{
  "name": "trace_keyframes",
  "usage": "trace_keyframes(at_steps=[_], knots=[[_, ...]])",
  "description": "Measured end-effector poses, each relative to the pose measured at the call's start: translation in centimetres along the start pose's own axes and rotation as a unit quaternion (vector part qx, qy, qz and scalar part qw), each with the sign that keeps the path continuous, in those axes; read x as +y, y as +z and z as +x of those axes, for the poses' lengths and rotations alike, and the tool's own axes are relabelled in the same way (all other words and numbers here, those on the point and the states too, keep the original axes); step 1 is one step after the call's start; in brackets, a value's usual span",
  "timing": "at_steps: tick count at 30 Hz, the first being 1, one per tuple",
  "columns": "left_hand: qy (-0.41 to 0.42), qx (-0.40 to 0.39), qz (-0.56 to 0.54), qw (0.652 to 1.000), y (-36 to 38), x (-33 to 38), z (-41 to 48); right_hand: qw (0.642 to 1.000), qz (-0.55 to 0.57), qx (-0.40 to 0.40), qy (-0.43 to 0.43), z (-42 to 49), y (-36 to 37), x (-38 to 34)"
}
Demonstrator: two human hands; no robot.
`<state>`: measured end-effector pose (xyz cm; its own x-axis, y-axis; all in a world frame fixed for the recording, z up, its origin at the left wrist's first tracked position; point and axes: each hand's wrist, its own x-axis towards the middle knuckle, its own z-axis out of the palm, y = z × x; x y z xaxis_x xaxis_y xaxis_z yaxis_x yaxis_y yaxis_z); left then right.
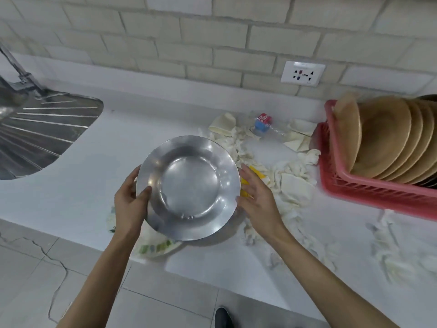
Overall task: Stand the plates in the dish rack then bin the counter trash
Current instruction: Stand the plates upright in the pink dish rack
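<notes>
White table [82, 185] runs below a pale brick wall [212, 31]. At centre frame a metal plate [189, 188] is held just above the table. Left hand [130, 204] grips its left rim, thumb curled over the top. Right hand [257, 202] lies against the right rim, fingers [253, 177] nearly straight and spread a little. Crumpled paper [290, 183] and a small bottle [264, 125] litter the table right of centre, beside a red dish rack [335, 176] holding tan plates [387, 143] on edge.

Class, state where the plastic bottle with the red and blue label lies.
In the head view the plastic bottle lies at the back of the counter, right of centre, among crumpled paper, left of the dish rack.
</notes>
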<state>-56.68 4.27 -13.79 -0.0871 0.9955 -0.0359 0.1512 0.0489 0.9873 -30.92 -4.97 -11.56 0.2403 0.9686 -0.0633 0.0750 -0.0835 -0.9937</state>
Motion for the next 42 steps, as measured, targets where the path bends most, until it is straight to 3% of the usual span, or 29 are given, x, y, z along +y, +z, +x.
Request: trace_keyframes(at_steps=[8, 13, 18, 21, 23, 25, 28, 37, 42], knots=[[-0.027, -0.118, -0.07, 0.99, 11.1, 3.5, -4.1, 0.985, 0.035, 0.125, -0.114, -1.9, -9.2, -5.4], [-0.051, -0.202, -0.083, 0.975, 19.1, 4.6, -9.2, 0.969, 0.079, 0.195, -0.133, -5.5, -15.7, -7.4], [-0.074, -0.264, -0.082, 0.958, 25.5, 4.6, -15.2, 0.966, 0.07, 0.21, -0.134, -9.0, -21.2, -8.8], [-0.075, -0.3, -0.048, 0.95, 28.6, 4.8, -17.9, 0.975, 0.022, 0.199, -0.1, -10.8, -24.5, -9.7], [-0.076, -0.321, -0.019, 0.944, 30.6, 4.7, -19.7, 0.979, -0.072, 0.178, -0.07, -12.1, -26.8, -10.4], [-0.081, -0.336, -0.002, 0.938, 32.5, 4.8, -21.6, 0.972, -0.178, 0.149, -0.033, -13.5, -29.4, -11.1], [-0.085, -0.366, 0.02, 0.926, 35.8, 5.3, -24.8, 0.961, -0.246, 0.13, 0.005, -15.4, -33.6, -11.9], [-0.018, -0.416, 0.061, 0.907, 47.2, 7.3, -32.5, 0.929, -0.327, 0.171, 0.001, -18.2, -45.3, -12.9], [0.18, -0.382, 0.166, 0.891, 51.0, 8.5, -32.5, 0.913, -0.358, 0.194, -0.005, -18.5, -51.0, -14.4]])
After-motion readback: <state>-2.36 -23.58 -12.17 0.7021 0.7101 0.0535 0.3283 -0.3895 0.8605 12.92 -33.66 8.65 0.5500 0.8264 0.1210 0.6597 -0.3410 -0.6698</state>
